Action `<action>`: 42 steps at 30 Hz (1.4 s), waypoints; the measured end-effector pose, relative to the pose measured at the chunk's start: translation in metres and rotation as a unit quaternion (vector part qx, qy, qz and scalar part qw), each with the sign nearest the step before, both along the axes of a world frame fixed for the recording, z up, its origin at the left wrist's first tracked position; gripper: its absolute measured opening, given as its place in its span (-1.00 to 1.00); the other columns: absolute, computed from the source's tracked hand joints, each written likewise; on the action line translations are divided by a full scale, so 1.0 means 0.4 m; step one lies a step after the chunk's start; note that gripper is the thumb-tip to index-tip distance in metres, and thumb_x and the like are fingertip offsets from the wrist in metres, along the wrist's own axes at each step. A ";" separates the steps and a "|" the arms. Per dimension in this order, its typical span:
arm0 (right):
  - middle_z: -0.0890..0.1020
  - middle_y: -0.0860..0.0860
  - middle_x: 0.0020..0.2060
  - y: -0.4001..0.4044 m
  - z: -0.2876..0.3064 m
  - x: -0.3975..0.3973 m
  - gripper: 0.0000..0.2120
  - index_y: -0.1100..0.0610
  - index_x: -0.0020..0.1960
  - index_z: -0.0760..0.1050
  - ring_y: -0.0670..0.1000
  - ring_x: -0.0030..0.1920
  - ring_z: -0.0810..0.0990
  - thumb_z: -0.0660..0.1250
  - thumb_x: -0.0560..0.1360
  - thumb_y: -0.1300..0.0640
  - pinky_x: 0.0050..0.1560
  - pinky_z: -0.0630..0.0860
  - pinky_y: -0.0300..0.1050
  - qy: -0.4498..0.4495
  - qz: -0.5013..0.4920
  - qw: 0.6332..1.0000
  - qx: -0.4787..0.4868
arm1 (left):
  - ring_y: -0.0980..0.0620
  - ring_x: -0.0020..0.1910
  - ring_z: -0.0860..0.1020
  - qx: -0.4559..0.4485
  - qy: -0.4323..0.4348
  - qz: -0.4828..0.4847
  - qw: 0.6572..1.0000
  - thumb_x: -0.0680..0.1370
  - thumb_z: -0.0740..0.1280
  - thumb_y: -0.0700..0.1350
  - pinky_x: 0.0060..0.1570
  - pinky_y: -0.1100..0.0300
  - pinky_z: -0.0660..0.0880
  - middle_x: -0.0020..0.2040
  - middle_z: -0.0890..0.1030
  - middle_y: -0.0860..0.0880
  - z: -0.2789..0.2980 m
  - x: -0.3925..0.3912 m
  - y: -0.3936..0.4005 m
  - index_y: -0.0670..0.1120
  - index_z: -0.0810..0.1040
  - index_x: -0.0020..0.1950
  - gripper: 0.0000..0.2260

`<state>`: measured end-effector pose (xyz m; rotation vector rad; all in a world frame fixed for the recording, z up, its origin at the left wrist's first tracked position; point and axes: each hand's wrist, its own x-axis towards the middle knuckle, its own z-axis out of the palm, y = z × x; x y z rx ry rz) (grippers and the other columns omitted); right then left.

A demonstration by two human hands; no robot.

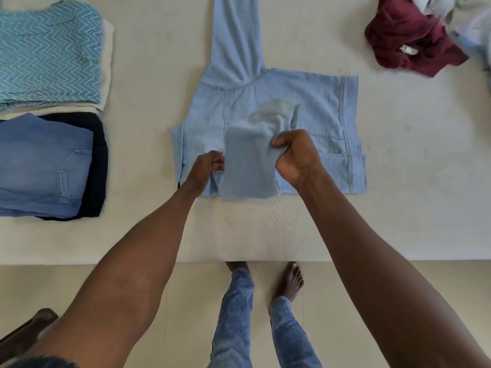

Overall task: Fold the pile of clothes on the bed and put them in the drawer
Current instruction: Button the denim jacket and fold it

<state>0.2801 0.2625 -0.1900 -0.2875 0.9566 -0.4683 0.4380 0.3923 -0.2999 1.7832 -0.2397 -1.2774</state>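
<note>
Cream bedsheet (292,229) fills the scene, a pale blue denim shirt (305,102) spread at its centre. Above it, the right hand (295,158) clutches a folded grey-blue cloth (247,166); the left hand (206,168) pinches its left edge. Folded chevron knit (47,54) and jeans (42,166) lie left; maroon garment (409,46) far right.

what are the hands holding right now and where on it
Both hands grip the light blue garment's folded sleeve: right hand at its right edge, left hand at its left edge.
</note>
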 end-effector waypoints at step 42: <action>0.58 0.12 0.04 -0.184 -0.266 -0.364 -0.67 0.25 0.17 0.48 0.14 0.04 0.56 0.41 0.45 0.17 0.06 0.56 0.03 0.521 0.133 0.803 -0.258 | -0.27 0.47 0.28 -0.017 -0.648 -0.320 0.691 0.68 0.12 0.05 0.48 -0.12 0.17 0.47 0.33 -0.30 -0.135 -0.189 -0.039 -0.22 0.39 0.45 -0.55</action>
